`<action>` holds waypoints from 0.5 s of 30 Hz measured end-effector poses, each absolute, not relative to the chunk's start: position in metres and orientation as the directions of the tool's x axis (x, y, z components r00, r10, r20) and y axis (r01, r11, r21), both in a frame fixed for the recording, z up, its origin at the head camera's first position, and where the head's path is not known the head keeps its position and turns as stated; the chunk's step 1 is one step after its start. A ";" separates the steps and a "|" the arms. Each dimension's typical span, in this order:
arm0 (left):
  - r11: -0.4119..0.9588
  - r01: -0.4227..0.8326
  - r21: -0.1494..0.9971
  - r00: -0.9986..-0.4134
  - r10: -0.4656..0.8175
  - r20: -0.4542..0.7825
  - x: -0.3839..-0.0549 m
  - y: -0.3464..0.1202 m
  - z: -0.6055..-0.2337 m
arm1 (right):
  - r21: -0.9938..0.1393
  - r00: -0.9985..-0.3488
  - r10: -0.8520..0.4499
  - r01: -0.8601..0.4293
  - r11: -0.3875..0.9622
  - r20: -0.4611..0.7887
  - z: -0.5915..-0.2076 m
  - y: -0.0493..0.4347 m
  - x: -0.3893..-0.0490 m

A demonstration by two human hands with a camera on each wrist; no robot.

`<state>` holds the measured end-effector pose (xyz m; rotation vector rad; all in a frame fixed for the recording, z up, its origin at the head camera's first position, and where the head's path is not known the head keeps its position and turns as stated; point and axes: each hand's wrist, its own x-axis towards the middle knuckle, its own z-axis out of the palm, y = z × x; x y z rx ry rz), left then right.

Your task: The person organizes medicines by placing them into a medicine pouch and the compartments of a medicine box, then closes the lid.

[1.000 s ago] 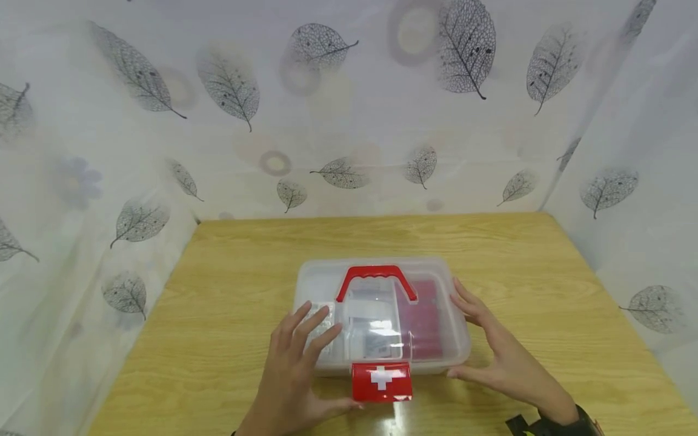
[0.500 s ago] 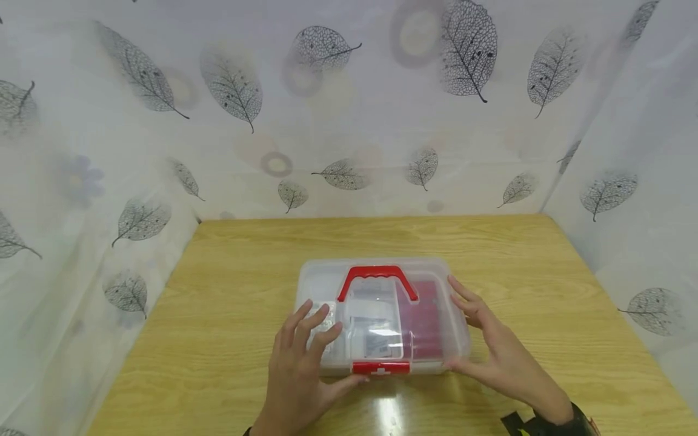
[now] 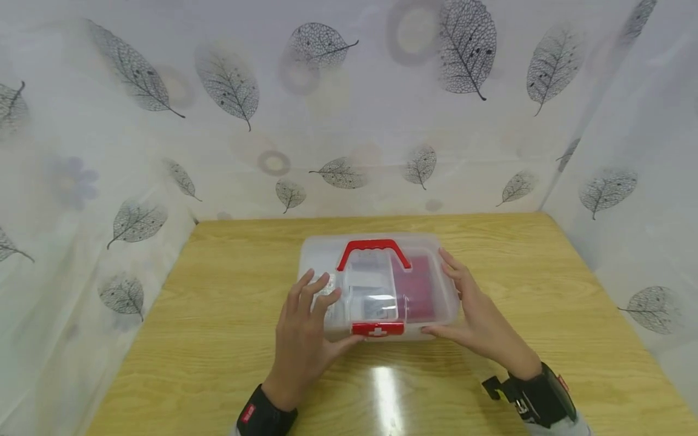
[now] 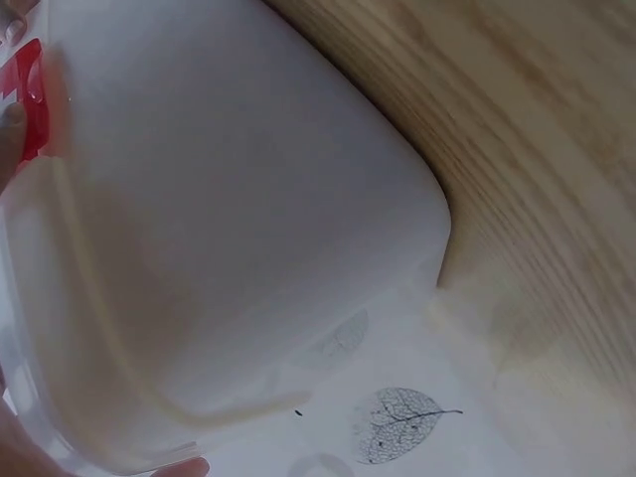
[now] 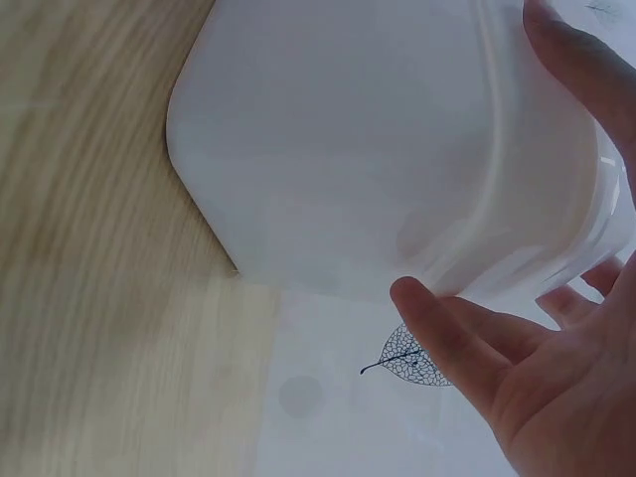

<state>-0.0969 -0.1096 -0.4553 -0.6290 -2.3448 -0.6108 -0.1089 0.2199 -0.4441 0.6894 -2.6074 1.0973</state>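
Observation:
A clear plastic first-aid box [image 3: 371,284] with a white base stands on the wooden table in the head view. Its red handle [image 3: 374,244] lies across the lid, and a red latch [image 3: 378,329] with a white cross lies folded against the front. My left hand [image 3: 305,333] holds the front left part, fingers on the lid and thumb at the latch. On the right side my right hand [image 3: 477,315] grips the box, thumb at the front corner and fingers along the side. White packs and a dark red item show through the lid. In the right wrist view, the white base [image 5: 328,149] meets the table.
The wooden table [image 3: 229,290] reaches back to a pale curtain [image 3: 360,121] printed with leaves, which also hangs at both sides. Black bands [image 3: 540,396] are strapped round the wrists.
The red latch stood out from the box front and has been folded down against it by my left thumb. Since then the box has moved away from me, both hands moving with it.

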 end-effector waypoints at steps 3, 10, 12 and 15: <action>0.779 0.570 0.261 -0.683 0.273 0.677 -0.103 -0.107 -0.456 | -0.608 -0.862 -0.330 -0.506 0.612 0.386 -0.444 0.221 -0.114; 0.781 0.574 0.245 -0.664 0.270 0.697 -0.106 -0.103 -0.459 | -0.617 -0.872 -0.314 -0.488 0.618 0.376 -0.442 0.221 -0.116; 0.792 0.562 0.241 -0.666 0.260 0.699 -0.106 -0.102 -0.459 | -0.622 -0.876 -0.308 -0.481 0.618 0.372 -0.442 0.220 -0.117; 0.822 0.523 0.225 -0.674 0.237 0.700 -0.105 -0.097 -0.458 | -0.626 -0.884 -0.298 -0.465 0.626 0.359 -0.441 0.217 -0.117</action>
